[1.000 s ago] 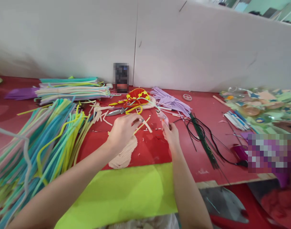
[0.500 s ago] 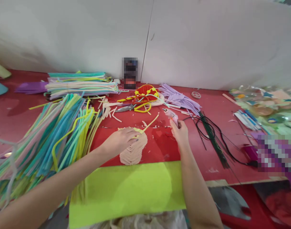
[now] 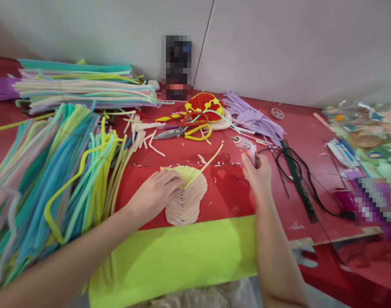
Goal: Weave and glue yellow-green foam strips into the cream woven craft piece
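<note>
My left hand [image 3: 160,188] lies over the upper left of a flat panel [image 3: 187,205] made of beige pipe cleaners laid in chevron rows. Its fingers are closed on a pale yellow pipe cleaner [image 3: 210,160], whose free end sticks out to the upper right. Yellow rows show at the panel's top; the hand hides part of them. To the right, my right hand [image 3: 259,173] is wrapped round a pink hot glue gun [image 3: 247,147]. The gun's nozzle points up and left, apart from the panel.
Bundles of coloured pipe cleaners [image 3: 67,171] crowd the left. Yellow-handled scissors [image 3: 182,132] lie behind the panel, near lilac pipe cleaners [image 3: 247,115]. A black cord [image 3: 306,184] curls at right beside dark green stems [image 3: 298,184]. Lime-green sheet [image 3: 182,256] covers the front edge.
The whole view has shifted and come closer to the table. My left hand stays on the panel, and the glue gun remains in my right hand, slightly farther from the panel.
</note>
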Action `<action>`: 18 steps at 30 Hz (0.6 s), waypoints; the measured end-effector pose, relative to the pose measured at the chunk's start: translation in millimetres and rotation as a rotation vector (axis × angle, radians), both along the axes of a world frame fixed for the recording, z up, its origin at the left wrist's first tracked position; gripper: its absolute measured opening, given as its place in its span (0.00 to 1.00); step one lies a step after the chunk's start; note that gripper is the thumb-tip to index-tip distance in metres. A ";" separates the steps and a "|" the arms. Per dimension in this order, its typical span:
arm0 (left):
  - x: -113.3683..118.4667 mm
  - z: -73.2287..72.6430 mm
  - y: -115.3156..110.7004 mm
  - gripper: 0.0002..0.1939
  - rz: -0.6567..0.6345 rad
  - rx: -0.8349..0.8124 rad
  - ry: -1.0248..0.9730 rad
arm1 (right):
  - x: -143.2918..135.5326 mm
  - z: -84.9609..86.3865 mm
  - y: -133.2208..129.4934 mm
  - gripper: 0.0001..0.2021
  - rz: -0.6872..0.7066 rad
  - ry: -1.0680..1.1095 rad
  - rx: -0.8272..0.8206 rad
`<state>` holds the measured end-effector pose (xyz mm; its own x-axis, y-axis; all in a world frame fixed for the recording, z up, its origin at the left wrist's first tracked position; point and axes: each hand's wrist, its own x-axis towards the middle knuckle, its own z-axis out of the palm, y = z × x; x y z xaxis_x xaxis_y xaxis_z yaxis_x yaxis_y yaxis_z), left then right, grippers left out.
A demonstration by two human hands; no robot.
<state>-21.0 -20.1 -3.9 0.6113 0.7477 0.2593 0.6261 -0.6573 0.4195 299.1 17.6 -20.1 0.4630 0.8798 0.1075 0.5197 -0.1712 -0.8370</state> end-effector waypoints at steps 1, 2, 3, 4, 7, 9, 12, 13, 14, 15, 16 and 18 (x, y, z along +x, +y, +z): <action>0.8 -0.4 -0.6 0.07 -0.005 -0.004 0.010 | -1.2 1.4 -0.8 0.21 -0.018 -0.018 0.006; 1.9 -1.0 -1.1 0.08 -0.008 -0.005 0.022 | -2.8 2.9 -1.7 0.21 -0.035 -0.035 0.011; 3.1 -1.8 -1.3 0.08 -0.008 -0.004 0.036 | -4.5 4.4 -2.8 0.21 -0.044 -0.050 0.013; 4.2 -2.6 -1.3 0.09 -0.005 -0.001 0.049 | -6.4 5.8 -4.0 0.22 -0.040 -0.062 0.013; 6.4 -5.1 -0.5 0.08 0.000 0.031 0.063 | -12.9 8.5 -8.4 0.23 0.005 -0.079 0.006; 6.9 -6.5 0.0 0.08 0.001 0.049 0.054 | -18.3 9.5 -12.1 0.24 0.050 -0.067 -0.001; 7.0 -8.0 0.2 0.08 -0.001 0.057 0.049 | -27.9 11.9 -18.0 0.23 0.112 -0.053 0.014; 7.0 -8.3 0.1 0.08 0.000 0.057 0.050 | -31.3 13.0 -20.0 0.22 0.126 -0.058 0.022; 6.9 -8.6 -0.1 0.08 0.003 0.056 0.050 | -34.7 14.2 -21.9 0.21 0.142 -0.065 0.026; 6.9 -8.9 -0.4 0.08 0.005 0.053 0.051 | -37.9 15.2 -23.7 0.19 0.162 -0.070 0.024; 6.9 -9.2 -0.7 0.08 0.007 0.049 0.053 | -41.0 16.0 -25.3 0.18 0.188 -0.073 0.018; 6.6 -9.8 -1.1 0.09 0.004 0.044 0.060 | -46.9 16.0 -27.5 0.15 0.257 -0.076 -0.004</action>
